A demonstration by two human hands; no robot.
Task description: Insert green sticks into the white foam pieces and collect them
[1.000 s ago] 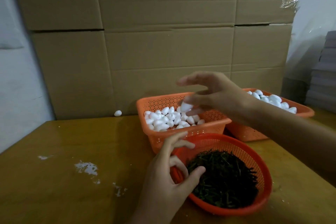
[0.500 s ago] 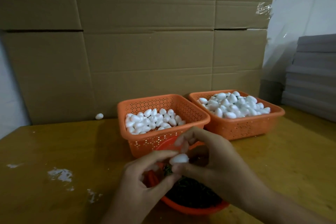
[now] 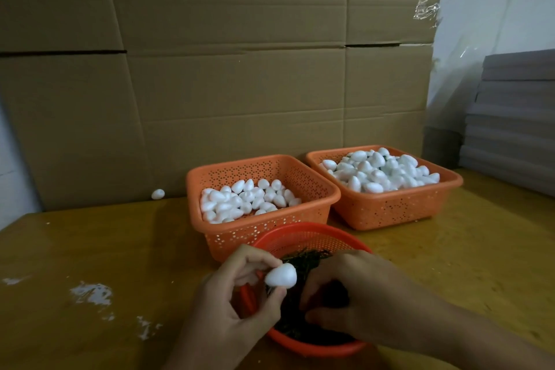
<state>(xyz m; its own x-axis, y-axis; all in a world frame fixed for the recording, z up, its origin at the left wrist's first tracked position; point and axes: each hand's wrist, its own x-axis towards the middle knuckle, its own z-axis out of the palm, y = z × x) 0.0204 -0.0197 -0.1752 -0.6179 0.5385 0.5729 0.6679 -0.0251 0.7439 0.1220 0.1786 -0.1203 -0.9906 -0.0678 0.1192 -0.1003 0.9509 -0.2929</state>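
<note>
Now the fingers (image 3: 255, 257) of your left hand (image 3: 231, 309) pinch a white egg-shaped foam piece (image 3: 281, 276) between thumb and fingertips. They hold it just above the near left rim of the round red mesh basket (image 3: 303, 230).

A second ago your right hand was lifting that piece out of a basket behind, and half a second ago both hands met on it. It has since crossed to the left. Your right hand (image 3: 354, 300) has gone down into the dark green sticks (image 3: 303, 258), fingers curled among them. The heap and your knuckles hide whether they have caught a stick.

So the handover looks done and the foam is ready, but no stick is in it yet. You probably need to single out one stick next.

Behind the round basket stands a perforated orange rectangular basket (image 3: 261, 234), part filled with foam pieces. A second orange basket (image 3: 390, 210) to its right is heaped higher; whether its pieces carry sticks is unclear. One stray foam piece (image 3: 158, 194) lies on the yellow-brown surface (image 3: 90, 249), against the stacked cardboard boxes (image 3: 240, 69).
</note>
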